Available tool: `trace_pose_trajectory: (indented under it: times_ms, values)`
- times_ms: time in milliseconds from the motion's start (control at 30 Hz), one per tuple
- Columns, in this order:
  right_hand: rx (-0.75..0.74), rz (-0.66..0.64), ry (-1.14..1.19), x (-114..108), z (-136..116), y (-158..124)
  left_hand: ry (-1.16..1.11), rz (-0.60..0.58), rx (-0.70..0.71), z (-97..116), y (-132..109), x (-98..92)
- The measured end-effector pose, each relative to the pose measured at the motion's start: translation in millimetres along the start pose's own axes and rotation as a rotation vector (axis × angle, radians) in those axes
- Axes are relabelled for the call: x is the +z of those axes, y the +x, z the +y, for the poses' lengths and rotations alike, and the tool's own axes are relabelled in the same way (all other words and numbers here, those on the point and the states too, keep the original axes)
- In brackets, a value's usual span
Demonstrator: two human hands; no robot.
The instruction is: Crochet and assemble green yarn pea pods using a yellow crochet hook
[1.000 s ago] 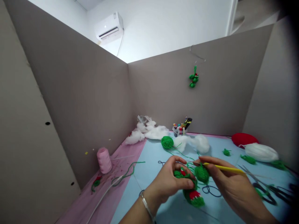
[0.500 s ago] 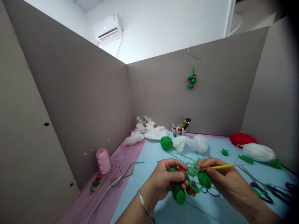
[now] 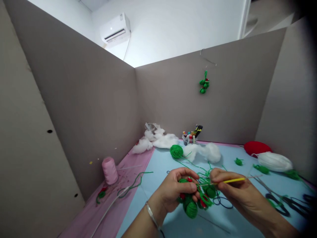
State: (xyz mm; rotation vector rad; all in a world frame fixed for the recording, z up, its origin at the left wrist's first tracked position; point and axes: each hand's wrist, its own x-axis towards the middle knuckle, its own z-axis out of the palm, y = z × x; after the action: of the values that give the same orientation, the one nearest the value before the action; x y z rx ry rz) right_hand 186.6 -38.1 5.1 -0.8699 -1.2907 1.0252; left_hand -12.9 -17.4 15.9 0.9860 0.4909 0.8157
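My left hand (image 3: 176,189) is closed round a green and red crocheted piece (image 3: 192,202) made of small stuffed balls, held just above the blue mat (image 3: 163,165). My right hand (image 3: 231,188) pinches a yellow crochet hook (image 3: 234,180), its tip pointing left into the green yarn between both hands. A small green crocheted ball (image 3: 211,191) hangs under the hook. Green strands run from the work back to a ball of green yarn (image 3: 176,151) farther off on the mat.
White stuffing (image 3: 160,140) lies at the back corner, with a cup of tools (image 3: 190,137). A pink thread spool (image 3: 109,170) stands at left. Scissors (image 3: 279,198), red (image 3: 257,147) and white yarn (image 3: 274,161) lie at right. Grey partition walls enclose the table; a green crocheted sample (image 3: 204,85) hangs there.
My left hand turned the green and red piece and drew it lower and leftwards. My right hand moved the hook left into the yarn, and the small green ball shifted under the hook.
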Motion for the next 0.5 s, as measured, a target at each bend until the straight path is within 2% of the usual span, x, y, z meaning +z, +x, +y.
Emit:
trace_pose_trajectory:
  times_ms: [200,300,400,500]
  values:
    - [0.095,0.029,0.092,5,-3,-5,-0.063,-0.036,-0.080,-1,1,-2.3]
    - [0.110,0.031,0.132,10,-4,-8,-0.091,-0.002,-0.107,1,0,0.8]
    - [0.106,0.050,0.154,18,-4,-9,-0.013,0.056,-0.098,2,-1,3.1]
    - [0.100,0.085,0.164,25,-4,-9,0.065,0.048,-0.101,1,-2,2.8]
